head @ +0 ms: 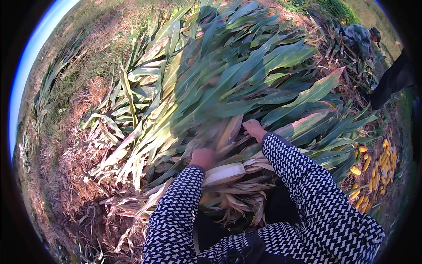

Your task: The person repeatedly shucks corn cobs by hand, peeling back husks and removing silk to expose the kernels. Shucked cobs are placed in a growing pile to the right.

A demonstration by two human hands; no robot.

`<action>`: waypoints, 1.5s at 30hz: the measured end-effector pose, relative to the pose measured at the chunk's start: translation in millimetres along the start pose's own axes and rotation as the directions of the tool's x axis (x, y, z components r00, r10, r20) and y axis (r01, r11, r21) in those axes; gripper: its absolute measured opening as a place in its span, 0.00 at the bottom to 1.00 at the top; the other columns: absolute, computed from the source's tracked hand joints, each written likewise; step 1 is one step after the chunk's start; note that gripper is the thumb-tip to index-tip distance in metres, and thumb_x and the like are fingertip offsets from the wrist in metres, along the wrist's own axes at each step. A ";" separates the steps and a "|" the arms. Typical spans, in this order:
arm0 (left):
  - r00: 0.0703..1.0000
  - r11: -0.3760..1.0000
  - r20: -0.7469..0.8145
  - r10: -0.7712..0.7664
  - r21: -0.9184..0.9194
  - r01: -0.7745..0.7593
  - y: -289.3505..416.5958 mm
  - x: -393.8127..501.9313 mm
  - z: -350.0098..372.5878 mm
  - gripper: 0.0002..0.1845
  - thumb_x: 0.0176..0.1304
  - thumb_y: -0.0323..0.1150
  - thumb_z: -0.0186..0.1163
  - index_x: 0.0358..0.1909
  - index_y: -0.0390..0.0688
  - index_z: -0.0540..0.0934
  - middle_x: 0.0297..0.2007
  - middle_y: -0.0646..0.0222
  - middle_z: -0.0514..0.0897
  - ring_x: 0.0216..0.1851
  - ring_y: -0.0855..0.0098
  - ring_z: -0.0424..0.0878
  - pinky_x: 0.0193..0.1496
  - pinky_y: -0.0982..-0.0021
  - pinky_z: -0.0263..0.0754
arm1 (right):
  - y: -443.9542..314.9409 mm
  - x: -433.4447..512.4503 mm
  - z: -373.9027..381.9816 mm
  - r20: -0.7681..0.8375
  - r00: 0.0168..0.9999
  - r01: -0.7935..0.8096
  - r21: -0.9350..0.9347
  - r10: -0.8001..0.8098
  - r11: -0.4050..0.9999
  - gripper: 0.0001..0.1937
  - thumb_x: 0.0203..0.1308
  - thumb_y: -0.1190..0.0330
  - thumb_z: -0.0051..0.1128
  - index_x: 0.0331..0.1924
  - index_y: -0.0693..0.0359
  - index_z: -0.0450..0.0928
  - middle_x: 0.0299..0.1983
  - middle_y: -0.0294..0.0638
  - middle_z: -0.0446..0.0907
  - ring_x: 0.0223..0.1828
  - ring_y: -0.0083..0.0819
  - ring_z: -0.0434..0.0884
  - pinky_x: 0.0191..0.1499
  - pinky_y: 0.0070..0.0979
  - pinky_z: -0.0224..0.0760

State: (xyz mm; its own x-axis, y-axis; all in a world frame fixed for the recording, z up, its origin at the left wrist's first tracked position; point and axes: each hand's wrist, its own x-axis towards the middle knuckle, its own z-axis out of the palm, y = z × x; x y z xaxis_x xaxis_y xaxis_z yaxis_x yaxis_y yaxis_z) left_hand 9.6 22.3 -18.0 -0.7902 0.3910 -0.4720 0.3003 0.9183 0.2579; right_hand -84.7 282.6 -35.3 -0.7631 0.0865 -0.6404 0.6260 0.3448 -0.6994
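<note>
A large heap of cut corn stalks with long green leaves [230, 76] lies before me. My left hand [203, 157] is over the stalks at the near edge of the heap, its fingers blurred and partly hidden, so its hold cannot be made out. To its upper right, my right hand [253, 129] is bent with curled fingers beside a dry, husk-covered ear of corn [229, 131]. Whether it grips anything is unclear. Just below and between the hands lies another pale husked-over ear [225, 174]. Dry torn husks [235, 201] hang below it, close to my body.
Husked yellow corn ears [379, 171] are piled on the ground at the right. Another person [357, 39] bends over stalks at the upper right. A dark cloth-like shape [392, 79] juts in at the right edge. Dry straw and soil [75, 184] cover the ground at left.
</note>
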 end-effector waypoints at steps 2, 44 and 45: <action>0.997 0.999 0.060 0.051 -0.017 -0.050 13.8 -13.2 -9.2 0.19 0.56 0.45 0.62 0.42 0.43 0.87 0.40 0.55 0.88 0.43 0.53 0.87 0.46 0.55 0.81 | 6.1 10.3 1.5 0.147 0.987 -0.092 0.192 0.065 0.977 0.18 0.68 0.57 0.51 0.55 0.59 0.74 0.50 0.40 0.80 0.47 0.30 0.79 0.44 0.35 0.75; 0.847 0.610 -0.524 -0.090 -0.701 -0.369 10.1 60.1 -107.0 0.13 0.56 0.34 0.67 0.42 0.38 0.85 0.33 0.72 0.85 0.30 0.80 0.77 0.35 0.74 0.73 | -84.6 -56.5 34.1 -0.091 0.781 0.554 -0.358 -0.618 0.752 0.15 0.61 0.62 0.53 0.32 0.69 0.78 0.32 0.57 0.82 0.36 0.56 0.82 0.41 0.44 0.77; 0.857 0.562 -0.510 -0.080 -0.733 -0.384 8.7 61.1 -106.3 0.13 0.56 0.33 0.67 0.42 0.37 0.85 0.33 0.73 0.84 0.31 0.81 0.77 0.36 0.75 0.73 | -83.0 -55.3 35.9 -0.111 0.838 0.520 -0.135 -0.535 0.843 0.14 0.62 0.63 0.52 0.32 0.69 0.78 0.32 0.54 0.81 0.35 0.50 0.83 0.40 0.41 0.79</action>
State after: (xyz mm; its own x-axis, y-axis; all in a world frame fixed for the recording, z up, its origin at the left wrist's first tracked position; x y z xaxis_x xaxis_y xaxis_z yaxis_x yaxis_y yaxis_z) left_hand -92.9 47.6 45.0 -0.9732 0.2300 0.0051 0.0806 0.3202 0.9439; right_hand -88.7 215.7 46.7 -0.9919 -0.0079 -0.1271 0.1091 0.4623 -0.8800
